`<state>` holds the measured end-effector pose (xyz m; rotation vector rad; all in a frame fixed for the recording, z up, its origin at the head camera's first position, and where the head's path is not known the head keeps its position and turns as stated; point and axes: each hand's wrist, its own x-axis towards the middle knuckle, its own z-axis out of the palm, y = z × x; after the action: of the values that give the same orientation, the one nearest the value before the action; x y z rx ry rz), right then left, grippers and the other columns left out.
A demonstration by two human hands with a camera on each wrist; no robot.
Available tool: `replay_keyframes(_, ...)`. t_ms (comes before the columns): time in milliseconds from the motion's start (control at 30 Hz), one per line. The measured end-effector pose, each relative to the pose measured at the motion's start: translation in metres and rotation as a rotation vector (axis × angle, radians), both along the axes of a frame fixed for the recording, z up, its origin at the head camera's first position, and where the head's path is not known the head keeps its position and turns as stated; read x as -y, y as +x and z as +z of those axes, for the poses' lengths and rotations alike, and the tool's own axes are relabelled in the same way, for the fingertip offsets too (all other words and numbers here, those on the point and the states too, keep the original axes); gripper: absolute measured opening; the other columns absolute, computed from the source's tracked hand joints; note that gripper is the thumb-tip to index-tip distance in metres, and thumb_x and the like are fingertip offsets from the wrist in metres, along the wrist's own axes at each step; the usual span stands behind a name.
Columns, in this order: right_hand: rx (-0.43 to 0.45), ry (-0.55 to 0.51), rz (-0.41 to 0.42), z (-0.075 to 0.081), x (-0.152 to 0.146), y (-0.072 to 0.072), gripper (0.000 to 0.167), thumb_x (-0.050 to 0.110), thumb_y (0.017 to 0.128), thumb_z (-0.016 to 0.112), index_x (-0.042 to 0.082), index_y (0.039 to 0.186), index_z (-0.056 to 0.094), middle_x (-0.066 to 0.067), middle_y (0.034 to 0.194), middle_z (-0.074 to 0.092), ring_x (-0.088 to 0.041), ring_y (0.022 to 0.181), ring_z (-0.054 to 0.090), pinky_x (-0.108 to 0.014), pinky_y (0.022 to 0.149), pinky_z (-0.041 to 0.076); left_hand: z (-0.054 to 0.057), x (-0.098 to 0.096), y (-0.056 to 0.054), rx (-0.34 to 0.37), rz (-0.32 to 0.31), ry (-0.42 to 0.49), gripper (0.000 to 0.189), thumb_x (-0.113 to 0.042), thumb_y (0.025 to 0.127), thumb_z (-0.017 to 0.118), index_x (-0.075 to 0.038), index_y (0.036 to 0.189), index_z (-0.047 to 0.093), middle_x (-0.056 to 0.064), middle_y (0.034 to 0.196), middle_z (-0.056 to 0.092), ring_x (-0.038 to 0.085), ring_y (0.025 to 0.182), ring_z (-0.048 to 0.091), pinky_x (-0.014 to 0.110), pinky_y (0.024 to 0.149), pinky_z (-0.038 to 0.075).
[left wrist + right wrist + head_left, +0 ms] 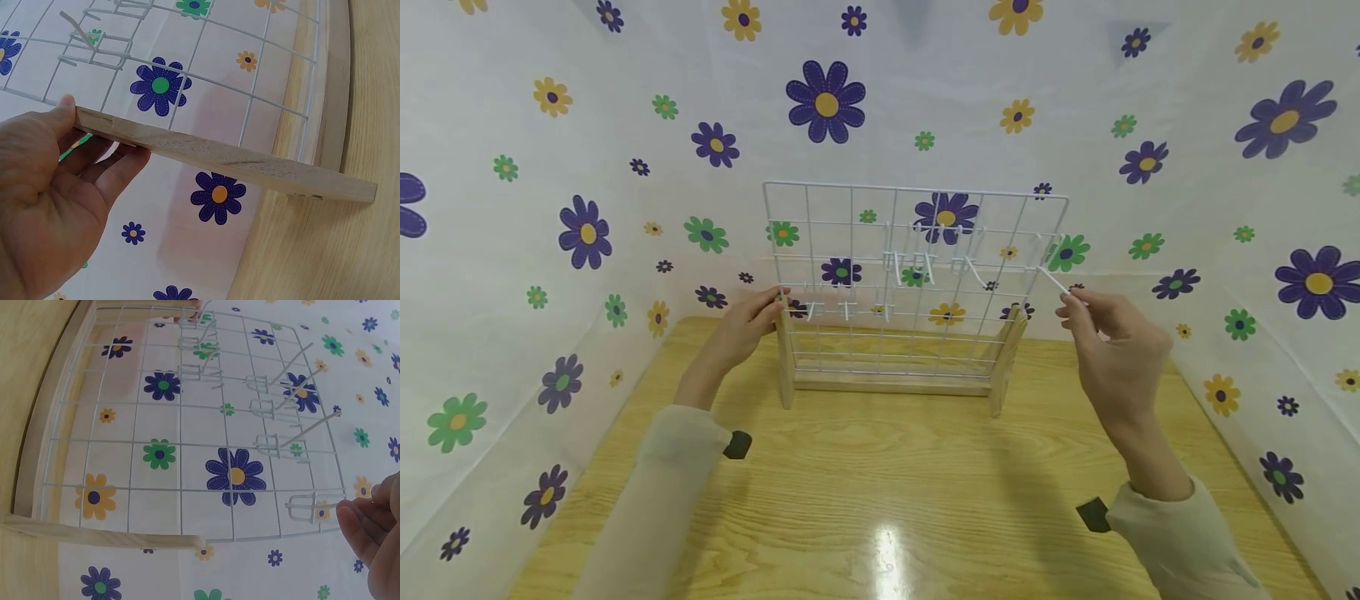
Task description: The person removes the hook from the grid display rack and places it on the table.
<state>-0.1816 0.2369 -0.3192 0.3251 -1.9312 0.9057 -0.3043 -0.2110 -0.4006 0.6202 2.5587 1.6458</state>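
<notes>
A white wire grid panel (917,354) stands upright in a wooden stand. My left hand (748,321) grips the top of the stand's left wooden upright (237,156), thumb on one side and fingers on the other. With thumb and fingertips, my right hand (1116,342) pinches the outer end of a white metal hook (1054,281) at the grid's right edge; its wire bracket (303,507) overlaps the grid there. Several other hooks hang on the grid: longer ones such as this hook (312,430) towards the upper right, and shorter ones like this hook (78,30) lower left.
The stand's right upright (1009,358) and lower crossbar (887,385) rest on a wood-grain table (850,467). A white sheet with printed flowers (917,100) encloses the back and both sides. Dark square pieces (737,444) sit at both sleeve cuffs.
</notes>
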Motion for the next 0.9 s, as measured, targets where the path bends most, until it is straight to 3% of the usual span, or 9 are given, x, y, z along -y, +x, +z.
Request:
replay_keyframes(167,0.006,-0.034,-0.004,-0.007,-0.007,0.005,0.010,-0.009,0.093,0.071,-0.011,0.102,0.075,-0.024,0.089,0.076,0.015,0.081,0.064,0.000,0.073,0.050,-0.001,0.001,0.000,-0.002,0.007,-0.012,0.052,-0.018,0.114,0.038,0.005,0.159,0.029,0.023,0.162,0.036,0.042,0.143,0.042,0.047,0.113,0.044)
replay_keyframes(467,0.040,-0.069,0.014,-0.027,-0.023,0.016,0.010,-0.016,0.091,0.068,-0.014,0.100,0.073,-0.028,0.087,0.073,0.012,0.076,0.065,-0.002,0.073,0.052,-0.001,0.001,0.001,-0.002,0.009,0.018,0.051,-0.015,0.114,0.039,0.006,0.159,0.028,0.025,0.161,0.036,0.042,0.144,0.041,0.045,0.112,0.044)
replay_keyframes(567,0.050,-0.086,0.024,-0.035,-0.030,0.021,0.010,-0.015,0.091,0.069,-0.013,0.099,0.074,-0.019,0.088,0.076,0.009,0.076,0.068,-0.004,0.072,0.054,-0.001,0.000,0.002,0.000,0.008,0.023,0.051,-0.015,0.114,0.039,0.006,0.159,0.028,0.025,0.161,0.036,0.042,0.144,0.041,0.045,0.112,0.044)
replay_keyframes(767,0.101,-0.113,0.033,-0.051,-0.038,0.033,0.011,-0.016,0.090,0.069,-0.012,0.099,0.074,0.016,0.089,0.072,0.007,0.075,0.068,-0.005,0.069,0.054,-0.002,-0.002,0.001,-0.003,0.012,0.024,0.051,-0.015,0.114,0.038,0.007,0.159,0.029,0.027,0.159,0.037,0.043,0.144,0.040,0.047,0.113,0.043)
replay_keyframes(900,0.132,-0.114,0.034,-0.061,-0.043,0.039,0.012,-0.019,0.089,0.068,-0.014,0.098,0.073,0.019,0.089,0.071,0.010,0.074,0.067,-0.004,0.067,0.054,-0.003,-0.003,0.000,-0.003,0.024,0.020,0.050,-0.016,0.114,0.038,0.006,0.159,0.030,0.026,0.159,0.038,0.042,0.145,0.040,0.048,0.113,0.043)
